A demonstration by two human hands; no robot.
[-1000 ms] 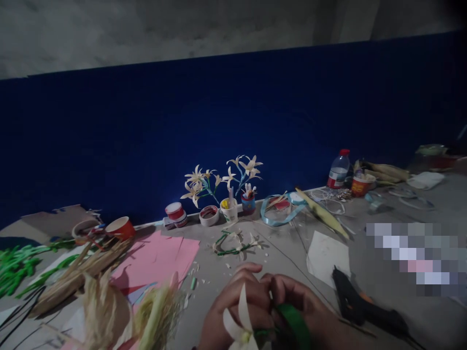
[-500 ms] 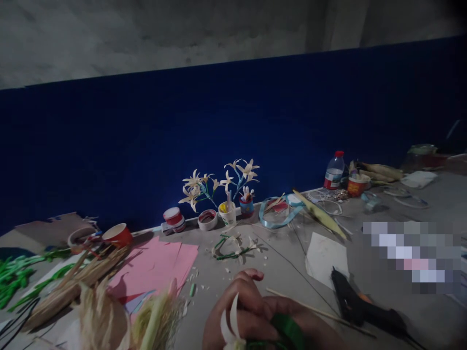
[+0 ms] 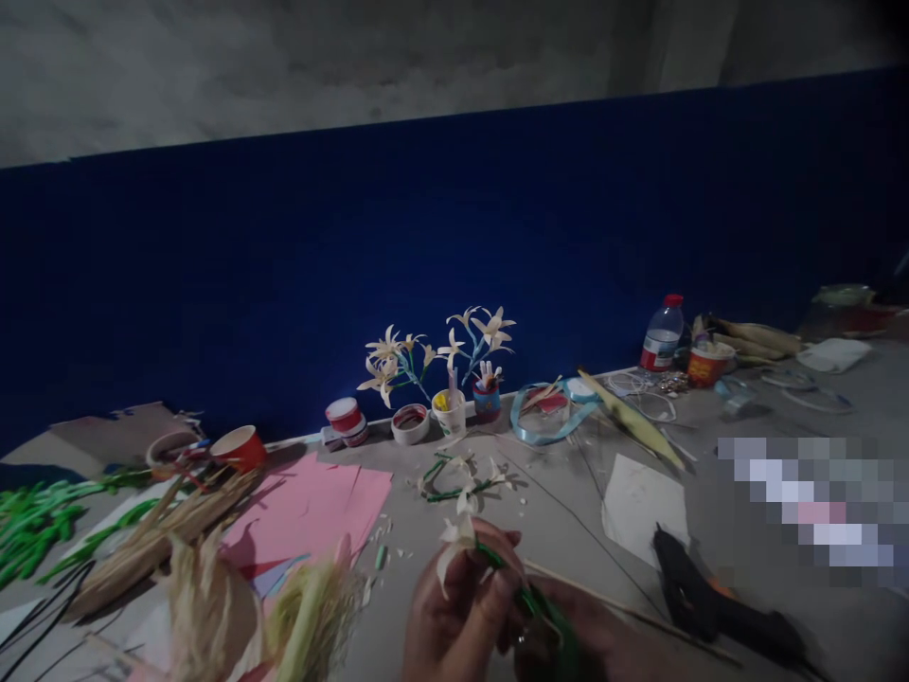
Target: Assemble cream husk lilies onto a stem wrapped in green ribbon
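My left hand (image 3: 454, 611) is closed on a cream-white flower (image 3: 458, 545) with a green-wrapped stem (image 3: 490, 554), pinching it between thumb and fingers. Its pale petals stick out past the fingertips on the left. Close beside it, my right hand (image 3: 597, 616) is closed around a dark green strip of tape (image 3: 558, 625) at the stem's lower end; its fingers are dim and partly hidden. On the table just beyond lies a green wire ring with white flowers (image 3: 461, 488).
Pink paper sheets (image 3: 305, 502), corn husks (image 3: 205, 597) and green fuzzy stems (image 3: 43, 526) lie to the left. A black glue gun (image 3: 717, 597) rests at right near white paper (image 3: 646, 511). Flower sprays (image 3: 401, 365), a white cup (image 3: 449, 412) and a bottle (image 3: 662, 336) stand along the blue wall.
Both hands have risen and turned, bringing the flower and its green stem up into view. The flower now points up and away. The whole scene has shifted slightly right.
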